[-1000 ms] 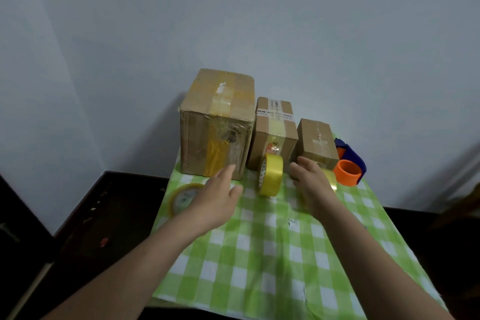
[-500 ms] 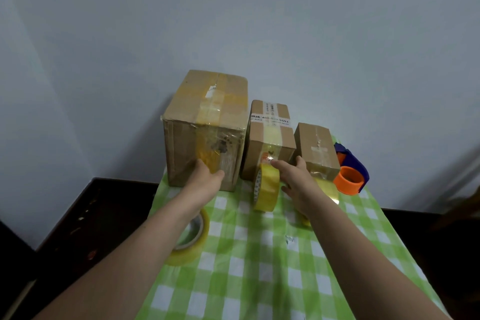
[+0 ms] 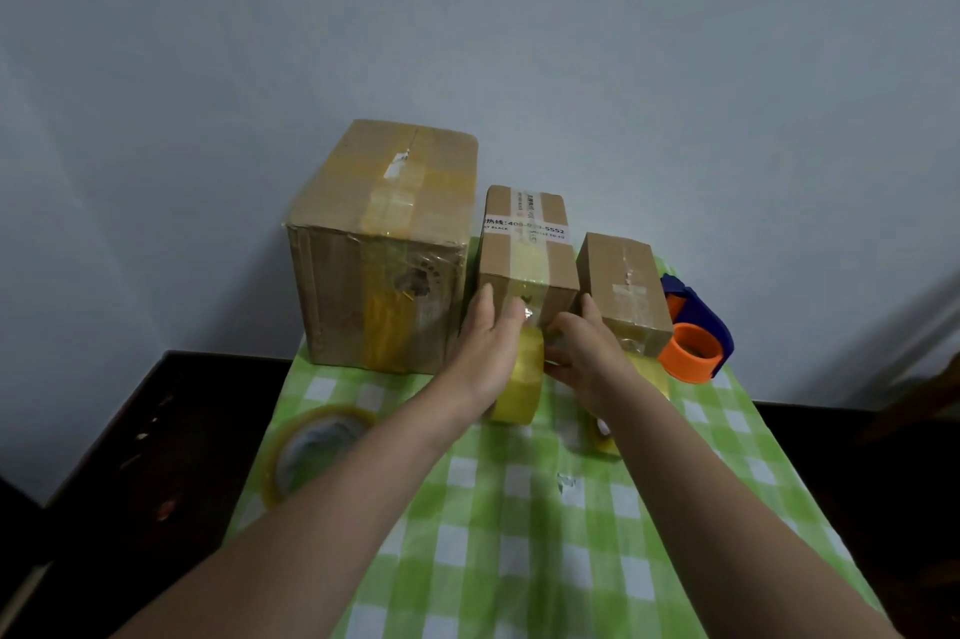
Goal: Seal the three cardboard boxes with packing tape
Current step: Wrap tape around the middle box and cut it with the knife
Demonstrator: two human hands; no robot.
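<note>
Both hands are up at the middle cardboard box [image 3: 524, 249], which sits on the green checked cloth [image 3: 519, 560] between the large cardboard box [image 3: 384, 249] and the small cardboard box [image 3: 621, 290], all three in a row against the wall. The left hand [image 3: 488, 342] lies with straight, relaxed fingers flat on the box's front face. The right hand [image 3: 582, 352] has its thumb up at the box's right front corner and its fingers curled in low, but whether they pinch anything I can't tell. Right between the hands a yellow tape roll [image 3: 519, 389] stands on edge, touching the box front, and that's the trouble spot: drag the box forward and, to my eye, that roll gets nudged and wheels away across the cloth, perhaps off the table. The neighbours are packed in tight too, so a crooked pull could scrape or tip the small box toward the orange and blue tape dispenser [image 3: 696, 337] just beside it. The cloth looks loose, and a sliding box may bunch it and shift everything with it. A second roll [image 3: 605, 436] lies half hidden under the right forearm, easy to knock, while a clear tape roll [image 3: 311, 451] lies flat near the cloth's left edge, close to the drop.
</note>
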